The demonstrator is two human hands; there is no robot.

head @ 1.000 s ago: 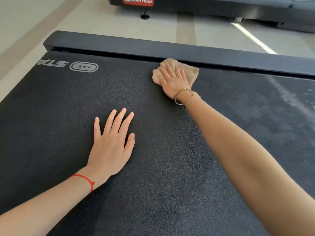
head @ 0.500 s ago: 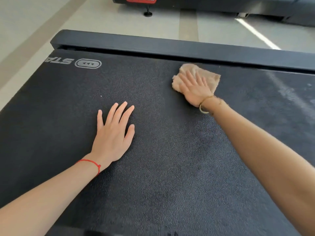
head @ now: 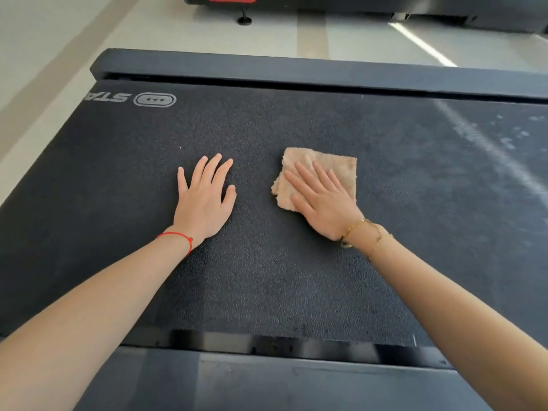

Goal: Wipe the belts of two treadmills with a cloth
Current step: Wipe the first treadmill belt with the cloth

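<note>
Toward the left edge of the treadmill belt [head: 267, 277], near its far-left corner, sits a printed logo [head: 154, 99]. Right of it the left hand [head: 204, 200] lies flat on the bare belt, fingers straight and spread, grasping nothing (a red string circles that wrist). Just beside it, around the belt's middle, the right hand [head: 321, 203] presses a folded tan cloth [head: 318, 170] down with straight fingers, palm on its near half. Pale dusty streaks [head: 486, 143] mark the belt toward its right edge, so that stretch probably needs wiping yet. To do this pass well, keep the palm's weight even over the cloth, overlap each stroke, and work rightward into the streaks, with the left hand as a brace.
</note>
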